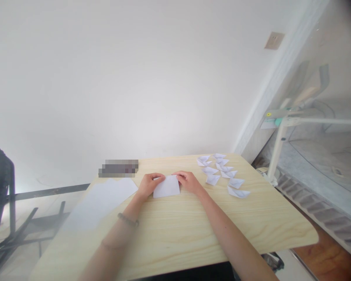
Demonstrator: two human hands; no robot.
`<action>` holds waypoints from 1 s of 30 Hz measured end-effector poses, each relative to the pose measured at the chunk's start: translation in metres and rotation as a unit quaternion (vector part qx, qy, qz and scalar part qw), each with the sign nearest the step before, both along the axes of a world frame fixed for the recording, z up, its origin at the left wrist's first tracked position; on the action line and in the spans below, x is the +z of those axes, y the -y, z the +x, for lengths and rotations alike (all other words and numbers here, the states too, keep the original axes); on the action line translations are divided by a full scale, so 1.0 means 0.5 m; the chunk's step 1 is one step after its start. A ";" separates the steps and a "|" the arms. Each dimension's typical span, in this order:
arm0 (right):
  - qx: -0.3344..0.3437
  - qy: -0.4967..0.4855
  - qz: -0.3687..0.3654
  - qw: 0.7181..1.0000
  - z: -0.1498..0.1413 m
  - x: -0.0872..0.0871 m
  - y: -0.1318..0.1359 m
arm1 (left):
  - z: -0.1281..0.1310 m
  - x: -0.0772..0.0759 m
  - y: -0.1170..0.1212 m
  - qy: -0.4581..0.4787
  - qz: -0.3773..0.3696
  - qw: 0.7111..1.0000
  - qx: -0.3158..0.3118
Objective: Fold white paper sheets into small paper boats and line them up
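A white sheet of paper [166, 187], small and rectangular, lies near the middle of the wooden table, its lower edge toward me. My left hand [149, 185] grips its upper left corner, thumb on top and fingers curled behind. At the upper right corner, my right hand [188, 180] pinches the paper between thumb and fingers. Whether the paper is folded double I cannot tell. To the right of my right hand stand several folded paper boats [213, 179] in loose rows. Left of my left hand are larger white paper sheets [102, 201].
The light wooden table [175, 242] has its back edge close to a white wall. A pixelated dark object [118, 168] sits at the back left. On the right are a white metal frame [277, 152] and a bed [324, 168]. A black chair [1, 207] stands at left.
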State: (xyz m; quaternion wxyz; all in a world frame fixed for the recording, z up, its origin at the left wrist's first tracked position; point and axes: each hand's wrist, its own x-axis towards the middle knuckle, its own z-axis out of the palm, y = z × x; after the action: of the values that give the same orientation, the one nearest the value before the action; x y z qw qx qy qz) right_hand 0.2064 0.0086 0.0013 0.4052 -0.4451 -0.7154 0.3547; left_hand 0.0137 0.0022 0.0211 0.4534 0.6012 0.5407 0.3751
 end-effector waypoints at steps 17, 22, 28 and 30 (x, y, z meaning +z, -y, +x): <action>0.014 0.053 0.065 0.996 -0.012 0.018 0.021 | 0.003 -0.001 0.008 -0.036 0.062 0.995 -0.062; 0.019 0.053 0.071 0.996 -0.014 0.019 0.022 | 0.004 -0.006 0.006 -0.037 0.076 0.994 -0.069; 0.021 0.057 0.070 0.996 -0.015 0.018 0.021 | 0.003 -0.011 0.003 -0.045 0.074 0.994 -0.068; 0.018 0.057 0.072 0.996 -0.016 0.017 0.021 | 0.003 -0.011 0.003 -0.047 0.077 0.994 -0.068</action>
State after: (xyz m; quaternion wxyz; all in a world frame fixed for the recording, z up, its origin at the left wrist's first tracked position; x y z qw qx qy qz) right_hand 0.1986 -0.0018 0.0098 0.3885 -0.4211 -0.7690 0.2836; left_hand 0.0149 0.0007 0.0154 0.4044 0.6866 0.4889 0.3549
